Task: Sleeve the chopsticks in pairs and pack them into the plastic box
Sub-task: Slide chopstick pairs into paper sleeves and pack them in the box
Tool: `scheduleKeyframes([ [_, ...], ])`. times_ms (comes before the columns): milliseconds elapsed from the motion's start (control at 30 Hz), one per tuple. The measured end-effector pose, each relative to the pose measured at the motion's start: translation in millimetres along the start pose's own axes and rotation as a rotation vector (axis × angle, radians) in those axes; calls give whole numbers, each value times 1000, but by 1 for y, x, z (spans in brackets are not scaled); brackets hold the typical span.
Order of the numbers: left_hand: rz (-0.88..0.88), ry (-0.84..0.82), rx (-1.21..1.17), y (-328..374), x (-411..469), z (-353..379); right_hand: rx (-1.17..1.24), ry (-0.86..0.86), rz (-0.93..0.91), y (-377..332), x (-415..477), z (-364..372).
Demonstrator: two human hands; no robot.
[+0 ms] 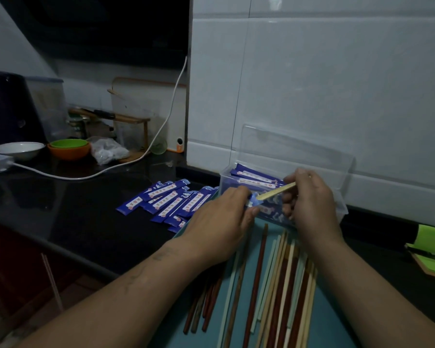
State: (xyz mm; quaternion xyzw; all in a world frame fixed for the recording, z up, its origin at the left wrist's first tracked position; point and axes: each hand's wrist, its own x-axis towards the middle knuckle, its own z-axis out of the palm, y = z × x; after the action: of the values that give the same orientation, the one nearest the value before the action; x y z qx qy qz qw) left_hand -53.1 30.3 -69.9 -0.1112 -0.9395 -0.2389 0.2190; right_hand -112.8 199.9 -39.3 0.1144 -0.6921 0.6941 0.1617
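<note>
Blue paper sleeve [255, 200] pinched by left grip [221, 222], pale wooden chopstick [276, 192] by right grip [309, 204]; blue sleeved pairs [256, 178] held in clear plastic box [340, 207] just behind.

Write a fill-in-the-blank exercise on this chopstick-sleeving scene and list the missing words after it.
1. The right hand feeds a pale chopstick into a ____ sleeve pinched by the left hand.
2. The spare sleeves lie on the ____ countertop.
3. The green bowl sits inside an ____ bowl.
4. The plastic box already holds sleeved ____.

Missing words: blue; black; orange; chopsticks.
</note>
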Motion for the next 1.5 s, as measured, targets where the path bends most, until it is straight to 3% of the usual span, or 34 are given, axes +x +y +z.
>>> scheduleKeyframes([
  [100,5,8,20,0,1,0,11,40,22,0,3,-2],
  [500,24,50,91,-2,4,3,236,-123,145,5,8,2],
  [700,-63,358,153,-1,8,-8,293,146,17,-4,18,-11],
  [967,-54,231,141,-2,7,2,207,336,-76,-7,29,-22],
  [1167,-65,159,160,-6,10,6,-218,295,-99,2,36,-31],
  [1500,-58,35,181,-4,12,7,-576,181,-259,8,32,-31],
])
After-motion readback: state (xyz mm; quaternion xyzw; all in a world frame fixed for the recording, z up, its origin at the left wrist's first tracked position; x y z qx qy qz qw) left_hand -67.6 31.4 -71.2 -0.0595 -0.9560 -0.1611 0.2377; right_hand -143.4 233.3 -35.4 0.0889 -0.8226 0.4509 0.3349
